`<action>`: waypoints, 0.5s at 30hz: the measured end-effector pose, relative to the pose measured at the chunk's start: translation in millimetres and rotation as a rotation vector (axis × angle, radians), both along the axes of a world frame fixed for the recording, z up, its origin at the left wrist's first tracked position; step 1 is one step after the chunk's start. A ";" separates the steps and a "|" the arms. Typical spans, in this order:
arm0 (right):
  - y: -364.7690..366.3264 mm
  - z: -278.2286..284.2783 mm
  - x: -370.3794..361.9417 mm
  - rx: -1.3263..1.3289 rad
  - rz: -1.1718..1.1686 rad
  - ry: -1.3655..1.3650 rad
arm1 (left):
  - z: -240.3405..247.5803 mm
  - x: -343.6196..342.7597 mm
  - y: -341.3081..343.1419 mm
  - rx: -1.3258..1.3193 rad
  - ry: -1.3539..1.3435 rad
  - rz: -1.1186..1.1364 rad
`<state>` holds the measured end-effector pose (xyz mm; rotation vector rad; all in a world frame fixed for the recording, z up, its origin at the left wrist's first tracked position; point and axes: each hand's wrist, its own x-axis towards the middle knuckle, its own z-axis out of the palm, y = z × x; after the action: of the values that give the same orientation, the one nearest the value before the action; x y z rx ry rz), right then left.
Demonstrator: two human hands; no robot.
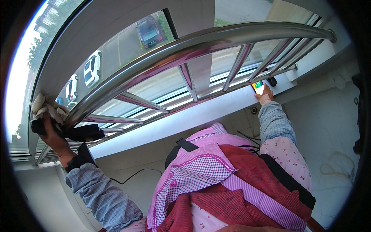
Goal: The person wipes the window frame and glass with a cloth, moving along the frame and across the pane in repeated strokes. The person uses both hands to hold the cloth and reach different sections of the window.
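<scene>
At the far left, my left hand [55,136] is closed round a crumpled beige cloth [49,108], which lies against the end of the steel handrail [185,46] beside the window. A black piece [84,132] lies across the same hand; its kind is not clear. A black band circles that wrist. On the right, my right hand [266,95] grips the lower end of a phone [257,87] with a lit, colourful screen. The phone is low at the foot of the railing, over the white sill. A small black object [272,80] lies next to it.
The railing's slanting steel bars [188,81] stand between me and the window. A white sill [154,133] runs below them. Black cables [135,172] hang near my body. Parked cars [92,69] show outside. A pale looped hose or cord [336,170] lies at the right.
</scene>
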<state>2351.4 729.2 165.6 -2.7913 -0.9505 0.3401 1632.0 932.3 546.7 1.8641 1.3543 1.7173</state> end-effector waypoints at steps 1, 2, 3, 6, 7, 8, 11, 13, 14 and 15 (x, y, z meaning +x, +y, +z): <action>-0.2 -1.4 -0.1 -0.011 0.000 0.015 | 0.4 -0.1 -0.1 0.001 -0.015 0.000; -0.3 -3.0 -0.6 0.010 0.014 0.017 | 0.0 0.0 -0.3 -0.004 -0.013 0.016; -0.8 -4.1 -1.6 0.011 0.006 -0.004 | 0.1 0.0 -0.4 -0.004 -0.032 0.029; -3.5 -6.5 -6.0 0.012 0.006 -0.043 | -2.1 0.9 -0.8 0.004 -0.050 0.053; -5.4 -7.3 -8.1 0.054 0.001 -0.072 | -3.2 1.3 -1.0 0.008 -0.064 0.050; -8.2 -8.3 -9.8 0.059 -0.016 -0.075 | -4.3 1.5 -0.6 0.010 -0.078 0.054; -20.6 -13.6 -17.1 0.224 0.027 -0.167 | -7.6 2.8 1.8 0.026 -0.140 0.043; -31.0 -18.0 -24.9 0.347 0.088 -0.217 | -8.2 4.6 3.7 0.033 -0.191 0.059; -36.1 -20.0 -33.4 0.426 0.096 -0.234 | -8.7 4.1 3.0 0.031 -0.197 0.066; -40.1 -19.1 -40.2 0.403 0.109 -0.138 | -6.8 6.3 6.7 0.047 -0.143 0.068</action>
<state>2311.2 689.1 146.5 -2.4246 -1.0678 -0.0317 1638.2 939.0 539.8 1.6999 1.3471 1.8924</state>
